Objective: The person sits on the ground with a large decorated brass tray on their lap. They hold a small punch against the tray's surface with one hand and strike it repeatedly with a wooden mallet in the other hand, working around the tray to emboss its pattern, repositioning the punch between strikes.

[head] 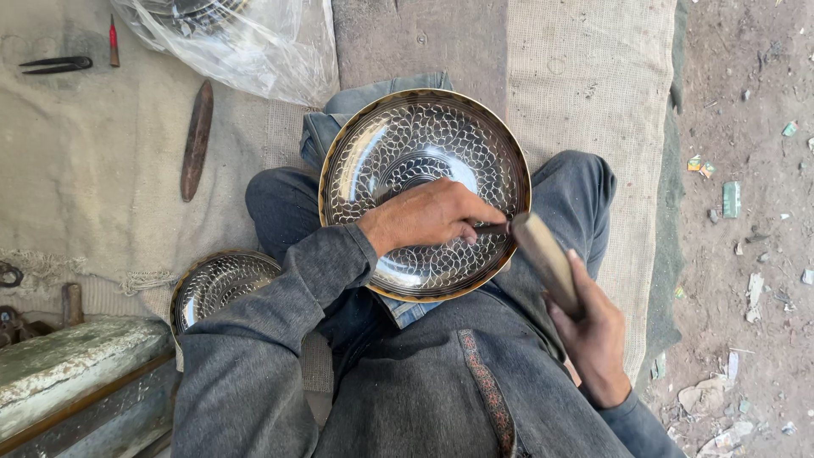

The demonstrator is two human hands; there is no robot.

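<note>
The plate (424,144) rests on the lap; a second plate (222,284) lies near left, a plastic bag (254,47) far left

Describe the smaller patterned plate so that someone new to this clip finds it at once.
Start from the large round engraved plate resting on the person's lap, under the left hand. Go down and left, past the grey sleeve, to the burlap mat. The smaller plate lies there, same scale pattern, but half hidden by the arm and untouched.

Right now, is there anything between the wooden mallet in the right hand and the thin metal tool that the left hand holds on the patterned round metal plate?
Nothing visible: the wooden mallet meets the thin metal tool directly.
</note>
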